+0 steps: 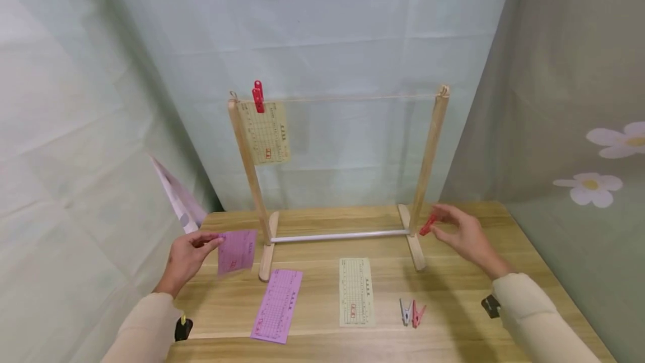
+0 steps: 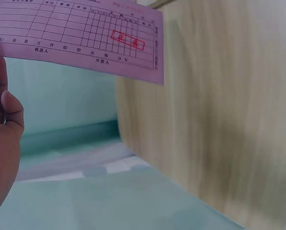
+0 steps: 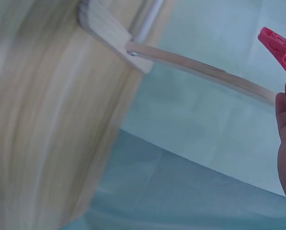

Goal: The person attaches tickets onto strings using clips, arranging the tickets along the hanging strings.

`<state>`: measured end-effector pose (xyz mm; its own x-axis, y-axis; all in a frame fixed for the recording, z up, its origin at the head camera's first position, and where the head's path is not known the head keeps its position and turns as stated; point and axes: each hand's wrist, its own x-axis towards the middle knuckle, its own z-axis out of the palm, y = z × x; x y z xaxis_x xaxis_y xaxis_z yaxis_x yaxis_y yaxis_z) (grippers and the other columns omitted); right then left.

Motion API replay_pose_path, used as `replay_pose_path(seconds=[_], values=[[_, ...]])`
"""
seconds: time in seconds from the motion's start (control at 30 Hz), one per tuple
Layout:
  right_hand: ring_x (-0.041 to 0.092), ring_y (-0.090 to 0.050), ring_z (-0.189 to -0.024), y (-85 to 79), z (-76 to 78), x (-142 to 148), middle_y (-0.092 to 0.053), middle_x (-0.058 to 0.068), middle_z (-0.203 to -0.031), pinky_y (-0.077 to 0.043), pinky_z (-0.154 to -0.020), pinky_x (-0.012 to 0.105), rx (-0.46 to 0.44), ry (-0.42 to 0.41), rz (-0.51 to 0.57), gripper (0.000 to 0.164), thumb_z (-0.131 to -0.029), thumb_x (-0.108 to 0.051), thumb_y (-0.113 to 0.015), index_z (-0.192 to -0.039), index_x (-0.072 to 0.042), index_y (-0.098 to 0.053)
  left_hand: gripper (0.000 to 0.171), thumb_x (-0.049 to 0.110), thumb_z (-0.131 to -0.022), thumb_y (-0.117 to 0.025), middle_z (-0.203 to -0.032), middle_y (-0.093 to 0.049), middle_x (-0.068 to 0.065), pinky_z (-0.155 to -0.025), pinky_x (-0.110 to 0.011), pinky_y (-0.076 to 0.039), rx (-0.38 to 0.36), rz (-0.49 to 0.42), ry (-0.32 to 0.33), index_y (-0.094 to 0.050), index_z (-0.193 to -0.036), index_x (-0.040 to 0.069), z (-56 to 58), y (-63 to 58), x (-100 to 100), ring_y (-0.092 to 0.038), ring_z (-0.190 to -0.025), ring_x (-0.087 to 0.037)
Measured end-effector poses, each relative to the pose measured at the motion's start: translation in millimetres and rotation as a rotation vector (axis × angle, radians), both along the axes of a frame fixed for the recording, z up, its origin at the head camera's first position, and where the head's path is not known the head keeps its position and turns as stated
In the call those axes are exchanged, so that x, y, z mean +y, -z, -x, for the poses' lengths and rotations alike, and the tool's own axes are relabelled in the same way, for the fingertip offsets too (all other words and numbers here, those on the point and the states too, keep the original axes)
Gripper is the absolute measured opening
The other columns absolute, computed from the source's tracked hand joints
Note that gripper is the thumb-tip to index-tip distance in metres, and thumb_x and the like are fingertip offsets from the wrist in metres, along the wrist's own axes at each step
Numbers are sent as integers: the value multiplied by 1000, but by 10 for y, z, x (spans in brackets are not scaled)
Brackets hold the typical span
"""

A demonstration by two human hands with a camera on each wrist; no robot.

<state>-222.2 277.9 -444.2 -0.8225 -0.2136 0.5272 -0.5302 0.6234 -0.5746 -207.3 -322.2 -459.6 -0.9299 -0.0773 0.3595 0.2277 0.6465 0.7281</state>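
Note:
My left hand [image 1: 187, 259] pinches a purple printed form slip [image 1: 237, 251] by its upper left corner, holding it above the table. In the left wrist view that slip [image 2: 80, 33] shows a ruled grid and a red stamp. Between the fingertips of my right hand [image 1: 466, 240] is a red clothespin [image 1: 428, 224], close to the rack's right post. The right wrist view shows this clothespin [image 3: 280, 48] at the right edge. From the string [image 1: 353, 98] of the wooden rack [image 1: 428, 161] hangs a yellow form slip [image 1: 267, 133], fastened at its top by another red clothespin [image 1: 258, 97].
On the wooden table [image 1: 312, 307] lie a purple slip [image 1: 277, 306] and a yellow-green slip [image 1: 355, 293]. To their right lie a grey clothespin [image 1: 406, 312] and a pink-red clothespin [image 1: 417, 313]. A white bar [image 1: 342, 236] joins the rack's feet. Cloth curtains [image 1: 322, 27] surround the table.

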Motion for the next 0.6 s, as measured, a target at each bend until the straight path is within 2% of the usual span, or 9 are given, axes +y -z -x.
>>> replay_pose_path(seconds=[0.13,0.3,0.47,0.6], values=[[35,-67,-97,-122,28,-29,-70,19,-110,-50,-86,16,-15,7,-10,50,-80,6,-79,-127,5,-61,12,5,-89,-75,-90,-75,-17,-59,-15,-47,26,11,43,-76,-98,-3,44,-74,16,-61,-73,2],[38,-68,-95,-248,80,-58,-70,21,-108,-50,-83,15,0,-15,-13,49,-79,8,-80,-124,6,-61,12,6,-90,-74,-91,-75,-17,-62,-15,-48,40,31,93,-77,-98,-2,89,-187,42,-62,-76,1],[41,-68,-94,-390,139,-94,-70,25,-108,-47,-82,8,23,-52,-12,49,-78,11,-79,-123,10,-61,13,9,-92,-73,-94,-75,-16,-64,-15,-49,11,41,116,-77,-100,0,128,-310,87,-63,-80,1],[41,-68,-96,-524,174,-131,-70,25,-108,-41,-82,3,7,-60,-26,50,-80,9,-79,-126,10,-59,12,9,-92,-73,-95,-75,-15,-65,-16,-50,12,42,137,-78,-99,1,175,-398,132,-63,-80,0]])
